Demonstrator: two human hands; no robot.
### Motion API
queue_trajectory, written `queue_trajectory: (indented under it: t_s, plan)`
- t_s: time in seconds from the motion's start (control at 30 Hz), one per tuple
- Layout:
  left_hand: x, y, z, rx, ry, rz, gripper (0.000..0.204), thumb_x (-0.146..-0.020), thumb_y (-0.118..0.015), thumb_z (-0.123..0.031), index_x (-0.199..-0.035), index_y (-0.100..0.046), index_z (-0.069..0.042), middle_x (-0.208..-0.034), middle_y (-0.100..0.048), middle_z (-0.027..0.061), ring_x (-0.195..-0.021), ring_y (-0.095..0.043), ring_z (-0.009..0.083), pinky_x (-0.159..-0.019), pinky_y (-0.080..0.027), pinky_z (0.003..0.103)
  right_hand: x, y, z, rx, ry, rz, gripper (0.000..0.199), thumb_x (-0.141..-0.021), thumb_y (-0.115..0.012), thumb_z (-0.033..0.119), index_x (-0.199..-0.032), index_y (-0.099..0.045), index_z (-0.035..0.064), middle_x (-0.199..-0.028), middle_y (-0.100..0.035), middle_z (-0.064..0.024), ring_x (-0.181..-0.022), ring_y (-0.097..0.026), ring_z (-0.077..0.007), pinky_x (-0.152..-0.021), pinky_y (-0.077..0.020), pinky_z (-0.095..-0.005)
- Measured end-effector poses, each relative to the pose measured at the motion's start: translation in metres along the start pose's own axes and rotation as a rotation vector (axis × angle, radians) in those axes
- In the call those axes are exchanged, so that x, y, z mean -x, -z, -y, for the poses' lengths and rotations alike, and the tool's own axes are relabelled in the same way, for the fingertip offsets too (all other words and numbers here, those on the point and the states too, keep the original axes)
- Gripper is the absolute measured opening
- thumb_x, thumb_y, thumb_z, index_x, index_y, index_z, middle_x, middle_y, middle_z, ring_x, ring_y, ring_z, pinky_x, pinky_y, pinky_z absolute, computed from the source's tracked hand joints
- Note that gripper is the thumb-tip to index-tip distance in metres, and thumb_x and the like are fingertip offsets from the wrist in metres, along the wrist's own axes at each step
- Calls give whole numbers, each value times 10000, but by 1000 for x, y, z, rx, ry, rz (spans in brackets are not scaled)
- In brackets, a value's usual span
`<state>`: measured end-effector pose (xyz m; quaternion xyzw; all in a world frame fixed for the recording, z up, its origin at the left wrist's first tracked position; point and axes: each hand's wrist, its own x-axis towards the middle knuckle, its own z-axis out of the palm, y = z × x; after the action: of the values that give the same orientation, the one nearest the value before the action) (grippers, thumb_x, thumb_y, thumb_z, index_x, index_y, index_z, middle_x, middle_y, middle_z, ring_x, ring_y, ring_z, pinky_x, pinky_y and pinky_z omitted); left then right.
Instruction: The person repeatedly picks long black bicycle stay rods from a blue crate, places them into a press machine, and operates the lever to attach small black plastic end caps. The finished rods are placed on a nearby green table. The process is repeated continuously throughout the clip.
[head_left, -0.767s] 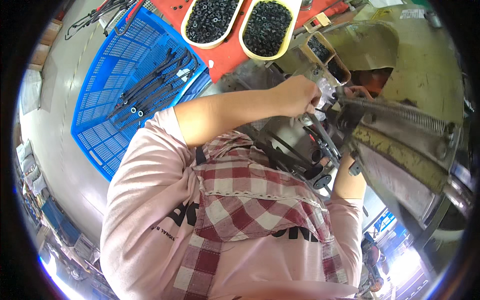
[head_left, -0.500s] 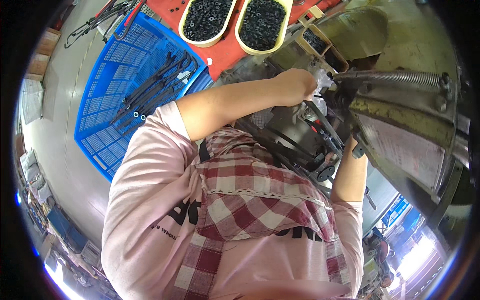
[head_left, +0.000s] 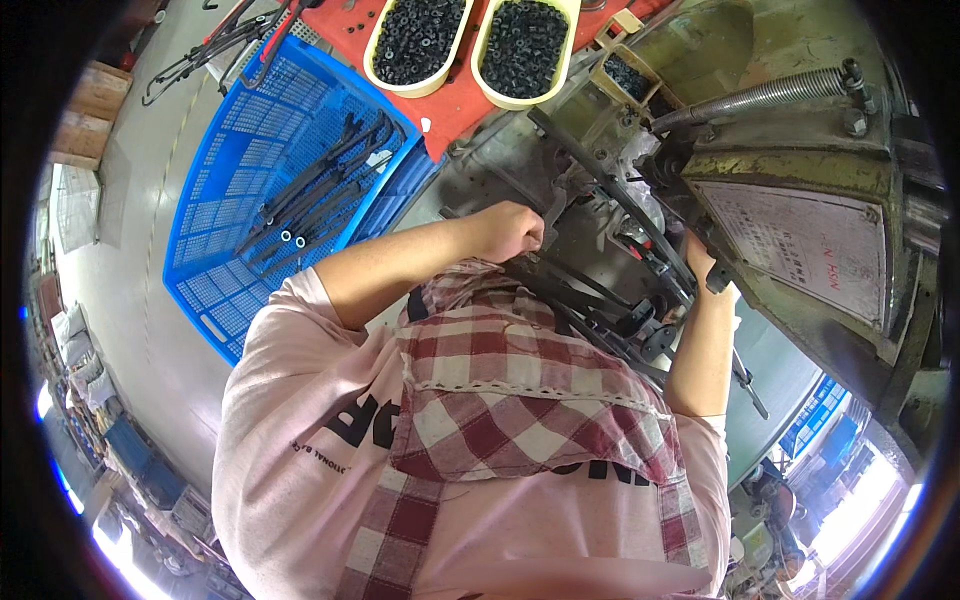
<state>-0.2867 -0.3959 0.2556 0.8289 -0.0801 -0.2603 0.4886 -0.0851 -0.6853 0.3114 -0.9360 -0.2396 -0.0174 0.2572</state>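
Note:
My left hand [head_left: 515, 232] is curled closed in front of my chest, just above several black metal rods [head_left: 575, 290] that lie close to my apron. What its fingers hold, if anything, is hidden. Beyond it a long black bar [head_left: 615, 190] slants across the machine, with a small red part beside its lower end. My right hand [head_left: 698, 262] reaches up beside the machine's spring-loaded housing [head_left: 800, 240], near that lower end. Its fingers are mostly out of sight behind the metal parts.
A blue plastic crate [head_left: 215, 230] with several black rods stands to the left. Two cream tubs [head_left: 440, 75] of small black parts rest on a red surface [head_left: 440, 115] at the far side. A smaller box [head_left: 655, 85] of parts and a coil spring [head_left: 760, 97] are at the far right.
My left hand has moved left and nearer to my chest, away from the machine. The long black bar it partly covered now shows. My right hand stays by the housing.

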Motion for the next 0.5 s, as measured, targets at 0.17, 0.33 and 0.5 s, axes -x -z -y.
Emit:
queue_trajectory:
  t_s: [0.17,0.33,0.5]
  plan:
    - [-9,-15,26,-45,-190,-75,150,-841,-701,-160,-928,-681,-39,-880,-700,135,-881,-663,350,-776,-509,427,-4,0,-1,3,11,-4,290,-829,-748,252,-1026,-702,45,-936,-702,-114,-865,-645,-248,-791,-490,-367]
    - [-11,19,-6,222,39,-99,232,-828,-665,-115,-1010,-704,23,-735,-705,95,-623,-676,164,-624,-538,320,0,4,-4,16,3,-7,299,-828,-748,252,-1038,-702,45,-963,-702,-121,-891,-644,-265,-814,-487,-375]
    - [-43,52,-50,399,-147,-396,140,-843,-631,-114,-877,-684,12,-706,-693,84,-632,-694,174,-637,-539,316,2,7,-4,28,10,-5,308,-827,-748,252,-1051,-701,46,-990,-701,-127,-918,-642,-281,-837,-484,-383]
